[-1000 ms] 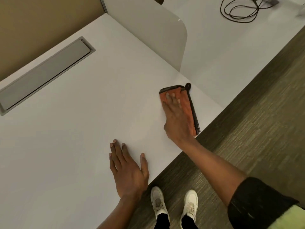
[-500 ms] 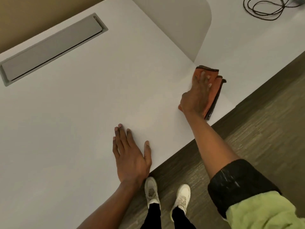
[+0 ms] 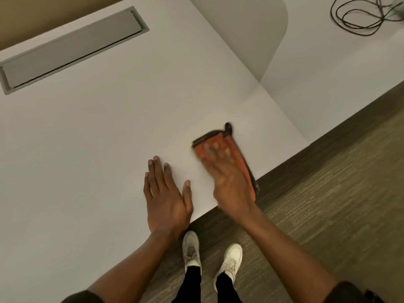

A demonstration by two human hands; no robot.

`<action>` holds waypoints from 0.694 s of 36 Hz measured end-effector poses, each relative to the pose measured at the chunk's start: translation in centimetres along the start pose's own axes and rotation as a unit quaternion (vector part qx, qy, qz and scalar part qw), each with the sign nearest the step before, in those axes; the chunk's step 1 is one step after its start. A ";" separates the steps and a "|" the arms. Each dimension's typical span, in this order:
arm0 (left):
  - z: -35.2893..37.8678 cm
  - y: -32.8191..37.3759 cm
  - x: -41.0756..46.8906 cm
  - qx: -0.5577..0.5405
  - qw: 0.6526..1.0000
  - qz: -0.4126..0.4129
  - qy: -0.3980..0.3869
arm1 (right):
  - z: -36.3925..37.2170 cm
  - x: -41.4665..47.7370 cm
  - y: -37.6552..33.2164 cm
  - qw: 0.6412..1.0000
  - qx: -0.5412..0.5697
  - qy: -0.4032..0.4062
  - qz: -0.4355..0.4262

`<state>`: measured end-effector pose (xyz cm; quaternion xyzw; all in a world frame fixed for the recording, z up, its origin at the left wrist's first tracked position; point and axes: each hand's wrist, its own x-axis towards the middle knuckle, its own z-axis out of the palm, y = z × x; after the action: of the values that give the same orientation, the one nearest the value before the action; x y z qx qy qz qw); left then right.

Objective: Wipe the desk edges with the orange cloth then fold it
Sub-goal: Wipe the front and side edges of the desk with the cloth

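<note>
A white desk fills most of the head camera's view, its near edge running on a slant from bottom left up to the right, with dark striped carpet below it. A tan wall shows at the far left. One grey cable hatch is set flush into the desk near that wall. One rounded grey divider panel stands at the far side, and beyond it a second white surface carries one loose coil of black cable.

One orange cloth, dark along its border, lies flat on the desk just beside the near edge, its right end reaching that edge. The right hand, blurred, lies on top of the cloth with fingers spread and flat, pressing down rather than gripping.

The left hand rests palm down on bare desk just left of the cloth, fingers straight and slightly apart, holding nothing. The two hands are near each other but not touching.

Two white shoes stand on the carpet below the desk edge.
</note>
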<state>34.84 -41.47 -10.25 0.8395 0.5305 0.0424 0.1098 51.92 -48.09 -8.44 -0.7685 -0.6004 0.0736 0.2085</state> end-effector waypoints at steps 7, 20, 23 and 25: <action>-0.5 0.0 -0.1 -0.005 1.000 -0.003 -0.008 | -3.2 7.7 8.1 0.983 -0.077 0.049 0.160; -0.6 0.2 -0.1 -0.023 1.000 -0.003 0.001 | 0.9 1.1 -3.1 1.000 0.002 -0.003 -0.002; -0.6 0.3 -0.1 -0.024 1.000 -0.005 0.000 | 0.9 -1.0 -2.6 0.999 -0.005 -0.033 -0.022; -0.7 0.3 -0.2 -0.022 1.000 -0.005 -0.003 | 0.1 -0.5 -0.5 0.999 -0.033 -0.027 -0.001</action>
<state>34.93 -41.64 -9.51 0.8344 0.5331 0.0514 0.1302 51.28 -48.44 -8.44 -0.7720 -0.6088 0.0744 0.1670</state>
